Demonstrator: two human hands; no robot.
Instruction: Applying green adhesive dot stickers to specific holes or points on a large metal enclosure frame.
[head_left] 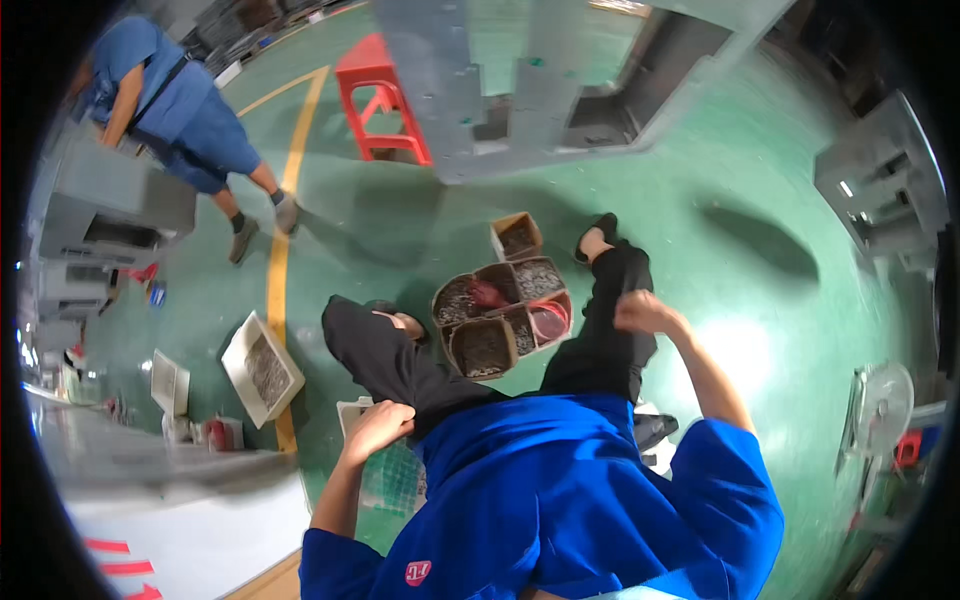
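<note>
I am seated, with both forearms bent inward. My left hand (380, 427) is closed beside my left thigh, touching the black trousers (380, 352). My right hand (645, 313) is curled into a fist over the right trouser leg near the knee. Whether either hand pinches cloth or something small is hidden. On the floor between my feet sits a divided bin (443, 312) with several compartments of small grey metal parts. A dark red bundle (487, 293) and a pinkish-red round container (549, 322) lie in it. A small carton (497, 240) adjoins its far side.
A white crate (238, 386) of small parts stands at left by the yellow floor line (283, 300). Ahead are a red stool (368, 66) and a grey metal cabinet (450, 110). A person in blue (165, 85) stands far left. A fan (883, 408) is at right.
</note>
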